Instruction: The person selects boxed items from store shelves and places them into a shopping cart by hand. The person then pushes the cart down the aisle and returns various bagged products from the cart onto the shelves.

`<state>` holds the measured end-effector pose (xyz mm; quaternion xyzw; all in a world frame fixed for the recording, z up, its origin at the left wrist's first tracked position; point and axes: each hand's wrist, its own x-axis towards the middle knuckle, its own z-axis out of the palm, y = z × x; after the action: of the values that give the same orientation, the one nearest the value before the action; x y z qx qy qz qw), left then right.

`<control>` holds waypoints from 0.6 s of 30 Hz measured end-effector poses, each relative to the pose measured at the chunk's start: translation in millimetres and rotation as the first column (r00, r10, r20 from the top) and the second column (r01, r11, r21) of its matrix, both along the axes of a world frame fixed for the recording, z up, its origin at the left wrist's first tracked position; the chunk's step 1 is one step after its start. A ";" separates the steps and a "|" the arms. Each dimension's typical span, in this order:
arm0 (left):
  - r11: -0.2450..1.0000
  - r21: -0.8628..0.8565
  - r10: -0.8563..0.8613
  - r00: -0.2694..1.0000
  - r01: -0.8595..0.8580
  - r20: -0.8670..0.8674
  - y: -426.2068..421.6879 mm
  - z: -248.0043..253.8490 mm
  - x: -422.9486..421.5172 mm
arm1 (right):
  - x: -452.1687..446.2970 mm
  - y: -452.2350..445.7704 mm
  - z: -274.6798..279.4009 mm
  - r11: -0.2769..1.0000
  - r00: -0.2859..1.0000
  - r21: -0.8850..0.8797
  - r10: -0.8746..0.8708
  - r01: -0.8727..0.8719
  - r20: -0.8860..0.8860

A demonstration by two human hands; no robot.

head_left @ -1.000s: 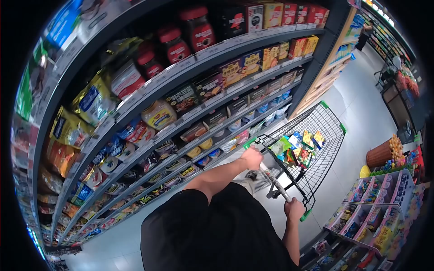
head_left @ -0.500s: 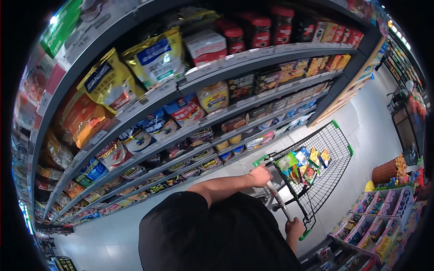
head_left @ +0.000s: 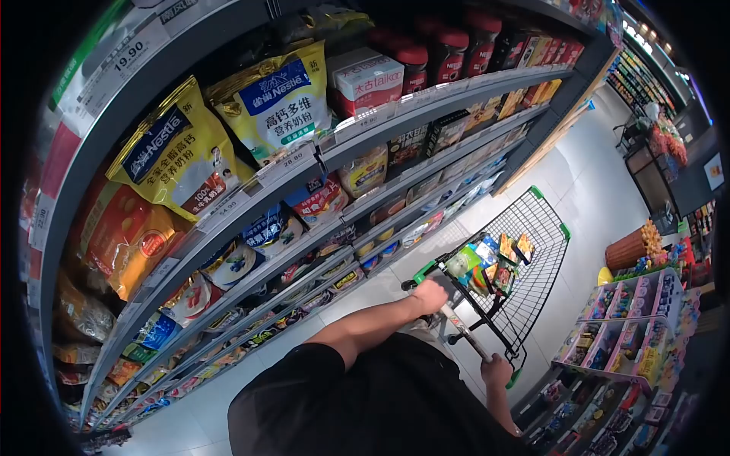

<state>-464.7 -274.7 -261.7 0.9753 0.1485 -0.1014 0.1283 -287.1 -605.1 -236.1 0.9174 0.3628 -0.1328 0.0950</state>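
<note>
Head view shows me the left hand (head_left: 430, 296) with its fingers wrapped around the pale handle (head_left: 471, 340) near one end, and the right hand (head_left: 496, 370) with its fingers closed on the other end, some of them hidden from me. Both forearms come from a black top (head_left: 357, 403) at the bottom of my view. Just beyond the handle I see the black wire trolley (head_left: 532, 283) with green corners, standing on the pale tiled floor (head_left: 585, 190). A green bag (head_left: 459, 263) lies in the trolley at the handle end, among colourful packs (head_left: 508, 247) that I cannot read. To the left I have tall grey shelves (head_left: 365, 128) curving alongside, well stocked: a yellow Nestlé bag (head_left: 182, 152) leans beside a yellow-and-white bag (head_left: 277, 106), then come a red-and-white box (head_left: 369, 80) and red-lidded jars (head_left: 447, 57). A price tag (head_left: 290, 161) under the second bag reads 28.80. Out to the right I make out a compartmented display stand (head_left: 663, 289) and, farther along, a brown round basket (head_left: 625, 249).
</note>
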 end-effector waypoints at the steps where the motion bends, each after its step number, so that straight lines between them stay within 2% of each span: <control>1: 1.000 -0.007 -0.003 0.999 0.004 0.032 4.5 -1.0 1.1 | -0.5 -0.2 -0.8 1.000 1.000 0.007 -0.003 0.003 -0.010; 5: 1.000 0.007 0.011 0.996 -0.012 0.090 10.7 1.3 7.7 | 7.2 10.5 2.6 1.000 1.000 0.024 -0.015 0.015 -0.012; 12: 0.999 0.034 -0.017 0.995 0.014 0.095 29.7 4.0 43.0 | 39.0 25.3 -5.9 0.997 0.999 0.075 -0.008 0.005 0.033; 15: 0.999 0.013 -0.048 0.996 0.047 0.080 44.5 -6.2 70.0 | 63.1 36.0 -5.8 0.995 0.998 0.091 -0.050 0.047 0.039; 16: 1.000 -0.012 -0.008 0.999 0.009 0.040 48.5 -9.9 82.5 | 74.8 36.8 -12.9 0.994 0.998 0.099 -0.057 0.056 0.007; 18: 1.000 -0.012 -0.008 1.000 0.008 -0.011 58.5 10.3 108.6 | 94.4 46.4 -3.7 0.990 0.997 0.120 -0.076 0.076 0.001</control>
<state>-356.1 -216.2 -251.4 0.9745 0.1448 -0.1083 0.1329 -192.7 -558.7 -239.8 0.9350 0.3347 -0.1117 0.0355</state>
